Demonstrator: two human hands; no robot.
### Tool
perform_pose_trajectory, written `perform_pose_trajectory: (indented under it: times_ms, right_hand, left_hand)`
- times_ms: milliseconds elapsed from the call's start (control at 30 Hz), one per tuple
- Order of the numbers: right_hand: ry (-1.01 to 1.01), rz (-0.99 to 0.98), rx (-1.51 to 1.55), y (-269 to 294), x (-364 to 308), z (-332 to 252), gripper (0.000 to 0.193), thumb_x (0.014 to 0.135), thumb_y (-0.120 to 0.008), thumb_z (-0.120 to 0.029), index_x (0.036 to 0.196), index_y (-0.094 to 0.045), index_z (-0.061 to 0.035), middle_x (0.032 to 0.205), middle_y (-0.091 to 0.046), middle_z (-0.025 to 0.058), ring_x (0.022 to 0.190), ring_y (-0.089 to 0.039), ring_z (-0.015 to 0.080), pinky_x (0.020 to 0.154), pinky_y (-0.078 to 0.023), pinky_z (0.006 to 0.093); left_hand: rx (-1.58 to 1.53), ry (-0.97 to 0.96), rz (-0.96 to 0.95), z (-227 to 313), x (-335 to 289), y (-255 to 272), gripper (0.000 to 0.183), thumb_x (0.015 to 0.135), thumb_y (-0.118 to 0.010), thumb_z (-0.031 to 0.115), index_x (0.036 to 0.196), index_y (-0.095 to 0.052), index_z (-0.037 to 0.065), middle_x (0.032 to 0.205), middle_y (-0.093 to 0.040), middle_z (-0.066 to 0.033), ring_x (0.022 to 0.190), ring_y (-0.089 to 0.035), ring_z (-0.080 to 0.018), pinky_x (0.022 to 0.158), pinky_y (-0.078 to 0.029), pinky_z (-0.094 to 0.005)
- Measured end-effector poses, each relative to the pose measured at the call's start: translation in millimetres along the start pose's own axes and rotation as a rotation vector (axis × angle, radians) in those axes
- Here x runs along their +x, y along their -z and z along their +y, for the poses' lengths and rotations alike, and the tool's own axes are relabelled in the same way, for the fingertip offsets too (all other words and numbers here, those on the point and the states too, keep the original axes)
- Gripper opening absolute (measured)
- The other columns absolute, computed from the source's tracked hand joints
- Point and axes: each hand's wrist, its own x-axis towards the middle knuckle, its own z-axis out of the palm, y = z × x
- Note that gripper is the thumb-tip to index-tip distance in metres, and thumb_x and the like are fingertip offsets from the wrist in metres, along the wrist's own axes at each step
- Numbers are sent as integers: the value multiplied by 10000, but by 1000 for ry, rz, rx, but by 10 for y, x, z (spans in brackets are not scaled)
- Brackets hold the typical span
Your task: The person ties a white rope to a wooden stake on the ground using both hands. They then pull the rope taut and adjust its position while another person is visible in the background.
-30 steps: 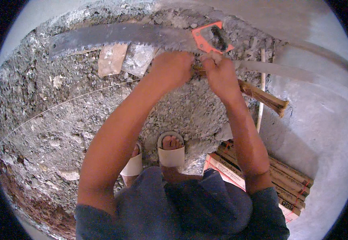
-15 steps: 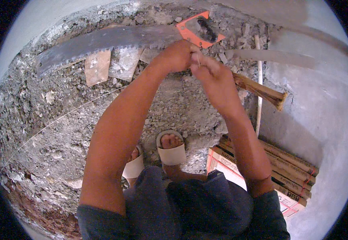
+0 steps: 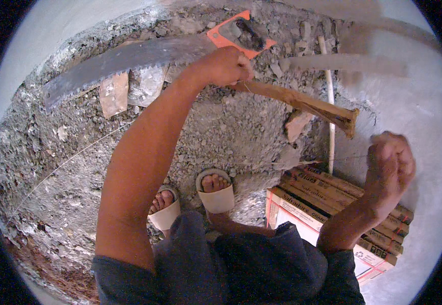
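My left hand (image 3: 227, 67) is closed, with a thin pale string (image 3: 79, 152) running from the far left toward it and a loose bit dangling under its fingers. Just beneath that hand starts a rough wooden stick (image 3: 302, 104), slanting down to the right; whether the fingers also grip the wood is hidden. Out at the right, my right hand (image 3: 391, 160) has its fingers curled and is slightly blurred. A fine strand stretches leftward from it across the rubble. Beyond my left hand lies a handsaw (image 3: 129, 57) with an orange handle (image 3: 224, 36).
Broken tile pieces (image 3: 114, 94) lie under the saw. A white pipe (image 3: 328, 101) passes beneath the stick. Stacked cardboard boxes (image 3: 307, 203) stand at the lower right, beside a grey wall (image 3: 409, 101). Loose rubble (image 3: 104, 178) covers the ground around my sandalled feet (image 3: 216, 195).
My right hand has come away from my left and swung right and nearer, drawing the strand out. My left hand stays by the stick's end, more of which now shows.
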Motion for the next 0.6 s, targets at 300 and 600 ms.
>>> perform_pose_trajectory:
  times_ms: [300,600]
  right_hand:
    - [-374,172,-190,285,420,1197,250,885,-585,-290,888,-669,-54,635,-430,-65,561,-339,53,504,-254,244]
    - [-747,-144,-284,129,-640,2762,268,897,-574,-264,928,-668,-15,849,-656,44,793,-559,150,747,-450,309]
  left_hand:
    - [337,6,-282,249,200,162,211,799,-558,208,894,-675,61,708,-657,-68,604,-621,-173,606,-488,-340]
    - [437,114,-364,349,351,222,219,794,-578,235,916,-671,79,777,-665,-87,663,-637,-202,631,-494,-360]
